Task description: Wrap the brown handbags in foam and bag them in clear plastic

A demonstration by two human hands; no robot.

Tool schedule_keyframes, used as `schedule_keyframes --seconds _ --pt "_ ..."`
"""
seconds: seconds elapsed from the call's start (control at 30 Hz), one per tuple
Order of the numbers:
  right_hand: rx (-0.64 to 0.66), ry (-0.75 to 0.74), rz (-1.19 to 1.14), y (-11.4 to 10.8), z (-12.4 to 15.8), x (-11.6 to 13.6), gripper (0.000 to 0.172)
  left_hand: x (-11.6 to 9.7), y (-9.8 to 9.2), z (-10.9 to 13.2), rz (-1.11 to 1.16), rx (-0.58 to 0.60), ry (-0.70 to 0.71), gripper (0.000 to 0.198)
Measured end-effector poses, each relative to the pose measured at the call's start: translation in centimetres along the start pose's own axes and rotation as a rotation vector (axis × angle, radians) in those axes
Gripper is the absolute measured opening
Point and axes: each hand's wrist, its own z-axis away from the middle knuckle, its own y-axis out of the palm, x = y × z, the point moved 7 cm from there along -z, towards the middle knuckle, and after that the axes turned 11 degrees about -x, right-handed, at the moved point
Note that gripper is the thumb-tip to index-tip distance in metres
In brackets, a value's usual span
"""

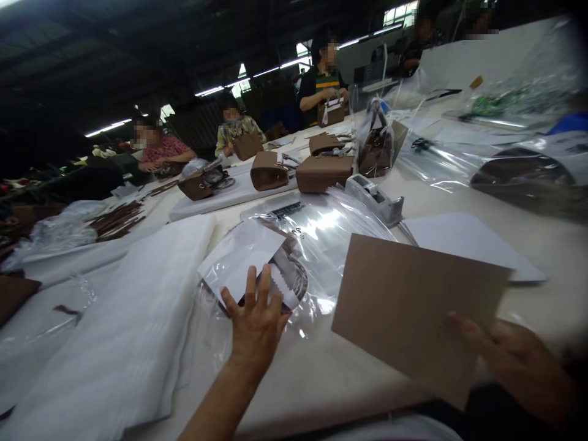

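Observation:
My left hand (257,321) lies with fingers spread on a brown handbag (298,275) that is partly covered by a white paper sheet (245,248) and clear plastic. The bag's braided-looking handle shows to the right of my fingers. My right hand (514,355) grips a flat brown cardboard sheet (413,300) by its lower right part, tilted above the table's front edge. Beneath and behind the handbag lies a stack of clear plastic bags (335,226) with dark print. Most of the handbag is hidden by the paper and my hand.
White foam sheets (138,318) are piled at left. A grey tape dispenser (374,199) and white paper sheets (468,239) stand and lie beyond the cardboard. Several brown handbags (326,173) line the middle of the table. Co-workers (326,92) sit or stand along the far side.

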Motion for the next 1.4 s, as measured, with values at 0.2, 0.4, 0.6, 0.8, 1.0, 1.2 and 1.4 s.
schedule_keyframes --seconds 0.2,0.4,0.6,0.8,1.0,1.2,1.4 --pt "0.555 0.754 -0.676 10.2 5.7 2.5 0.049 2.9 1.6 -2.0 -0.069 0.229 0.077 0.015" --pt "0.254 0.442 -0.303 9.3 3.7 1.2 0.05 2.7 0.0 -1.3 0.161 0.063 0.016 0.015" --pt "0.425 0.19 -0.269 7.9 2.5 1.3 0.046 -2.5 2.3 3.2 1.028 0.314 -0.478 0.035" --pt "-0.408 -0.497 0.242 1.5 -0.9 5.0 0.069 -5.1 3.0 3.9 1.076 0.373 -0.468 0.03" --pt "-0.318 -0.882 0.325 4.4 -0.8 9.4 0.05 -5.6 1.3 2.8 1.02 0.228 -0.348 0.026" --pt "-0.35 -0.939 0.252 5.1 0.1 9.2 0.048 -5.4 1.3 3.1 1.033 0.162 -0.353 0.02" --pt "-0.33 -0.902 0.184 5.7 0.7 8.3 0.047 -5.0 2.0 3.3 1.055 0.152 -0.383 0.016"
